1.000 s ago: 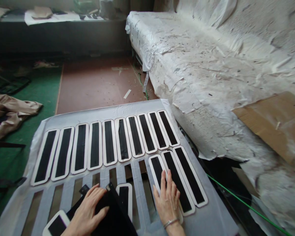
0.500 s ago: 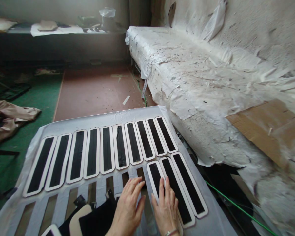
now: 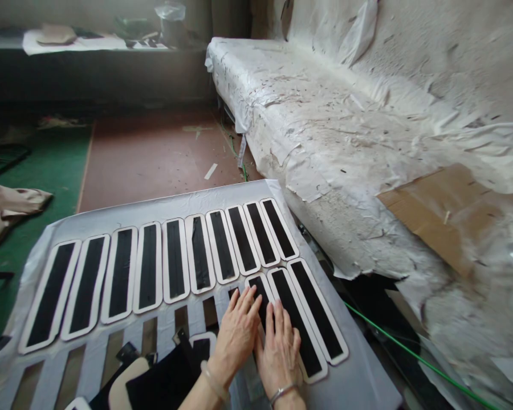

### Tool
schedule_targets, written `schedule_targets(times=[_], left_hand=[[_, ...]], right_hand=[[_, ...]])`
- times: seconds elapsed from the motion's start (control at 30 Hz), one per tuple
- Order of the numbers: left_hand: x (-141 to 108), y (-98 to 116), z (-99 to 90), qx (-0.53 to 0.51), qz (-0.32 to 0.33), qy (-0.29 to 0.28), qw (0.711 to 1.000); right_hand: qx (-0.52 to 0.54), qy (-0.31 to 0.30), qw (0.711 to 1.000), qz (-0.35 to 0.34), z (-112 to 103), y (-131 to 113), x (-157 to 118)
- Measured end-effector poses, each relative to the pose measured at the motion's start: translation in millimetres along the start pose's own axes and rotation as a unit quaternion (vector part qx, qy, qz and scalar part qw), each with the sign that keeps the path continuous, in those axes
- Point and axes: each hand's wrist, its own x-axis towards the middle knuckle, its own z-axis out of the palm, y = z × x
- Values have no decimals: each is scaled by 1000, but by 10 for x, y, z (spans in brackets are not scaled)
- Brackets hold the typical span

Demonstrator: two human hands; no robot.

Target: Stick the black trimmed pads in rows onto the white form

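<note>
the left hand (image 3: 239,327) and right hand (image 3: 280,344) lie unclenched, seemingly settling a black-centred panel (image 3: 262,288), two similar panels (image 3: 316,307) at its three o'clock, work calling for even pressure.

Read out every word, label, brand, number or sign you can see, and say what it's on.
No readable text anywhere.
Pale strip by the covered bench: any marks too small to read.
White-bordered black panels: no lettering visible.
</note>
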Motion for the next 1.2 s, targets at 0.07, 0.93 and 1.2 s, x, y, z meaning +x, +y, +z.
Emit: schedule_targets(times=[0.07, 0.93, 1.2], left_hand=[[-1, -2, 9, 7, 5, -3, 1000], [-48, -121, 134, -27, 44, -52, 997], [-16, -134, 142, -45, 46, -58, 996]], right_hand=[[23, 11, 1000, 2, -16, 62, -115], [98, 56, 994, 4, 136, 616, -786], [44, 42, 997, -43, 7, 511, -700]])
